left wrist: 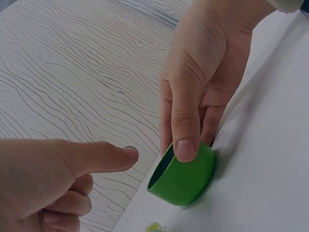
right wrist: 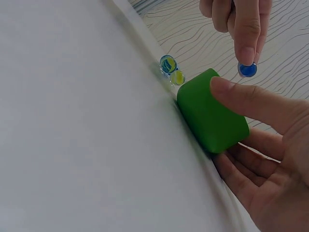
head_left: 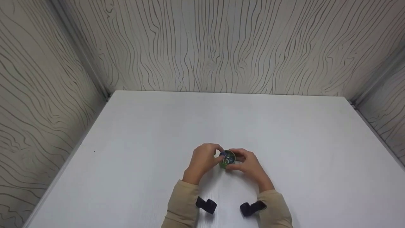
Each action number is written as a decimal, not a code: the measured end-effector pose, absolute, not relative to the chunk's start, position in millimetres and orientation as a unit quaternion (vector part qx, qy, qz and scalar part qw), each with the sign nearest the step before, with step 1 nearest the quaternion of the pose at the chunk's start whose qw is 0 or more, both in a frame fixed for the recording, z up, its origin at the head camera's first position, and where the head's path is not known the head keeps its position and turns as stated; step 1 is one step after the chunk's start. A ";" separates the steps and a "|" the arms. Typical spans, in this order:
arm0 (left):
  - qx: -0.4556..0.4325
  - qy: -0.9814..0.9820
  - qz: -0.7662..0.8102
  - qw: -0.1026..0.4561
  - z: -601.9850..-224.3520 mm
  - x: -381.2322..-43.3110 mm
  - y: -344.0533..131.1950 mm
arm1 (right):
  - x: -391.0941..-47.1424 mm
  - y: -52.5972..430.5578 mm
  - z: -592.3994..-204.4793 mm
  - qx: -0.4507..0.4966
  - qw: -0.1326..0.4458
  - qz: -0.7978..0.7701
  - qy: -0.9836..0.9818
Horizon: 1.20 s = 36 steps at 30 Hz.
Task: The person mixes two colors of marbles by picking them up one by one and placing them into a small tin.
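My right hand [head_left: 250,163] holds a small green cup [right wrist: 212,113] by its side, thumb on one side and fingers on the other. The cup stands upright on the white table, and shiny pieces show inside its mouth in the head view. My left hand [head_left: 204,158] pinches a blue glass marble [right wrist: 247,70] between thumb and forefinger, just above the rim. Its other fingers are curled in. Beside the cup in the right wrist view lie two clear glass marbles, one with blue and yellow swirls [right wrist: 168,64] and one with yellow [right wrist: 177,77].
The white table [head_left: 142,133] reaches out on every side of the hands. Behind it rises a wood-grain patterned panel [head_left: 208,47], with similar panels at left and right. A black wrist mount [head_left: 207,205] sticks out from the left sleeve and another [head_left: 251,209] from the right.
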State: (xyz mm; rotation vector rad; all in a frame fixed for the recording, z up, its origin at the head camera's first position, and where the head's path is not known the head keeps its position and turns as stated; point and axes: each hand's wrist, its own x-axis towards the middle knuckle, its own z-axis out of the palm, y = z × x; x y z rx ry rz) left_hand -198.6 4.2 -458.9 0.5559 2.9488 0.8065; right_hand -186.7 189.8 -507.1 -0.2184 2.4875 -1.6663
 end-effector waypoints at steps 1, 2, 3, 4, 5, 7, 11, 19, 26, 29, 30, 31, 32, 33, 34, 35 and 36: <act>0.179 0.949 0.260 0.018 -459.4 -198.5 4.5 | -186.6 189.9 -507.1 -0.073 0.070 -0.553 0.827; 0.179 0.948 0.261 0.019 -459.6 -198.3 4.8 | -186.6 189.9 -507.2 -0.073 0.070 -0.553 0.827; 0.179 0.949 0.261 0.020 -460.3 -198.2 5.2 | -186.4 190.0 -507.1 -0.074 0.070 -0.552 0.828; 0.180 0.949 0.259 0.020 -461.0 -198.3 5.6 | -186.4 190.1 -507.3 -0.073 0.071 -0.551 0.828; 0.181 0.949 0.259 0.018 -461.6 -198.4 6.0 | -186.4 190.2 -507.5 -0.073 0.071 -0.551 0.829; 0.183 0.949 0.256 0.015 -462.5 -198.1 6.7 | -186.4 190.3 -507.8 -0.074 0.070 -0.548 0.830; 0.189 0.949 0.251 0.002 -465.1 -197.6 7.6 | -187.0 190.0 -508.8 -0.073 0.071 -0.552 0.828; 0.197 0.945 0.259 -0.014 -467.9 -198.3 10.0 | -188.3 189.4 -510.6 -0.072 0.066 -0.559 0.823; 0.195 0.946 0.259 -0.017 -469.2 -198.6 10.0 | -188.4 189.8 -510.4 -0.077 0.066 -0.559 0.823; 0.192 0.947 0.258 -0.015 -471.2 -199.3 10.5 | -188.4 190.2 -510.4 -0.078 0.064 -0.559 0.823; 0.192 0.947 0.258 -0.015 -471.5 -199.5 10.6 | -188.5 190.3 -510.4 -0.079 0.064 -0.557 0.824; 0.191 0.947 0.257 -0.015 -471.8 -199.7 10.7 | -188.6 190.5 -510.5 -0.081 0.063 -0.557 0.824; 0.191 0.948 0.256 -0.014 -472.1 -199.9 10.7 | -188.7 190.6 -510.5 -0.082 0.063 -0.556 0.825; 0.191 0.948 0.256 -0.013 -472.1 -200.0 10.6 | -188.8 190.6 -510.5 -0.082 0.062 -0.557 0.824; 0.191 0.948 0.256 -0.012 -472.1 -200.1 10.6 | -188.9 190.7 -510.5 -0.083 0.062 -0.556 0.825; 0.191 0.948 0.256 -0.011 -472.1 -200.3 10.5 | -188.9 190.7 -510.6 -0.084 0.063 -0.556 0.825; 0.192 0.947 0.256 -0.009 -472.0 -200.3 10.4 | -188.9 190.8 -510.6 -0.084 0.063 -0.557 0.824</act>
